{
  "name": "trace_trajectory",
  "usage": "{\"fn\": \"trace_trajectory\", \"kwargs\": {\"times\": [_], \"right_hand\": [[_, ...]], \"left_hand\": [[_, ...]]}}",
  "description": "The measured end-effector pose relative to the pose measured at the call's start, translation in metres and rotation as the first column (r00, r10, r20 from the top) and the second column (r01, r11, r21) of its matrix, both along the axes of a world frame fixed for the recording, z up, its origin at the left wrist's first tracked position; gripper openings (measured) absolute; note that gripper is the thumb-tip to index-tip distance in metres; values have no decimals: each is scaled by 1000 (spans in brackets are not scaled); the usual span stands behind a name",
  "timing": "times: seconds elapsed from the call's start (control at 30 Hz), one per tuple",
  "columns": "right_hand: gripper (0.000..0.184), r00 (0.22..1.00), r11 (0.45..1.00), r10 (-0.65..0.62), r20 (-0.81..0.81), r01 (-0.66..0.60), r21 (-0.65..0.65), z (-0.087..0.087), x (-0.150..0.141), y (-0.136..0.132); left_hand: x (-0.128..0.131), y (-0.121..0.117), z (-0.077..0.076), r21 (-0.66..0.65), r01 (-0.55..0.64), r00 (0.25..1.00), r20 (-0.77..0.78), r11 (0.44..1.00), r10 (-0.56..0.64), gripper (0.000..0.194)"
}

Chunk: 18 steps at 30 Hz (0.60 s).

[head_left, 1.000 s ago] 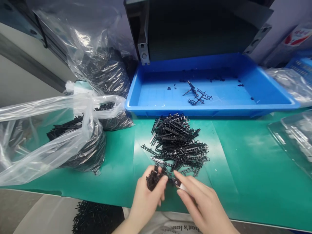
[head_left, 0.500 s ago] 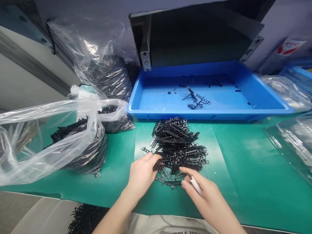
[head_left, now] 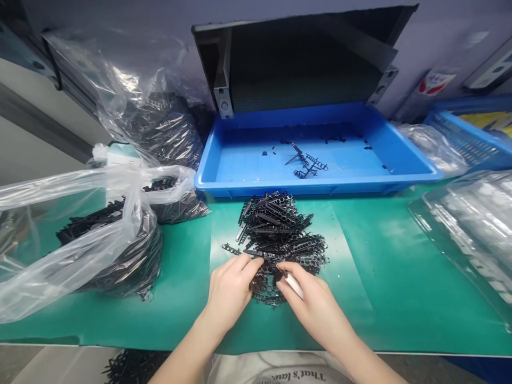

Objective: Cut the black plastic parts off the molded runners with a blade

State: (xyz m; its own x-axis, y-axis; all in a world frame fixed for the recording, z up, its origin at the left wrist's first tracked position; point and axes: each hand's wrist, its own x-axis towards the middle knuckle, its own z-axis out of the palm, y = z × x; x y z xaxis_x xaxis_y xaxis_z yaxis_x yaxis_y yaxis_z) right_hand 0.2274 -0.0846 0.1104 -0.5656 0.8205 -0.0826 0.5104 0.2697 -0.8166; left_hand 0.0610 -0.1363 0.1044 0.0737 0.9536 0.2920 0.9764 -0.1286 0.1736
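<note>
Centrally, a heap of black plastic parts point(head_left: 280, 221) lies on a clear sheet point(head_left: 340, 256) over the green tabletop point(head_left: 388, 234), many of the pieces thin strips with rows of rings. At its near edge, the left hand point(head_left: 230, 288) has its fingers folded round a dark clump point(head_left: 258, 282) of the same kind of parts; their undersides are hidden. Just beside it, the right hand point(head_left: 310, 298) pinches a white-handled tool point(head_left: 294, 286) between thumb and fingers, its tip down among the pieces, too small to make out. Directly behind the heap stands a blue tray point(head_left: 320, 188) with a few black pieces point(head_left: 306, 164) scattered on its floor. To the left, an open plastic bag point(head_left: 132, 266) holds more black parts, and a taller bag point(head_left: 160, 133) rises behind it. On the right are clear plastic trays point(head_left: 476, 229), with a blue basket point(head_left: 452, 136) farther back.
</note>
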Motion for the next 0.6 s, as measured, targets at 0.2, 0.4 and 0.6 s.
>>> {"fn": "trace_trajectory", "kwargs": {"times": [0.2, 0.4, 0.6], "right_hand": [[11, 994, 995, -95, -57, 93, -37, 2, 2, 3], [9, 995, 978, -35, -94, 15, -207, 21, 11, 12], [9, 984, 917, 61, -169, -122, -380, 35, 7, 16]], "left_hand": [[7, -6, 3, 66, 16, 957, 287, 998, -35, 25], [8, -14, 16, -99, -82, 662, 739, 992, 128, 7], [20, -19, 19, -529, 326, 1, 829, 784, 559, 22]]}}
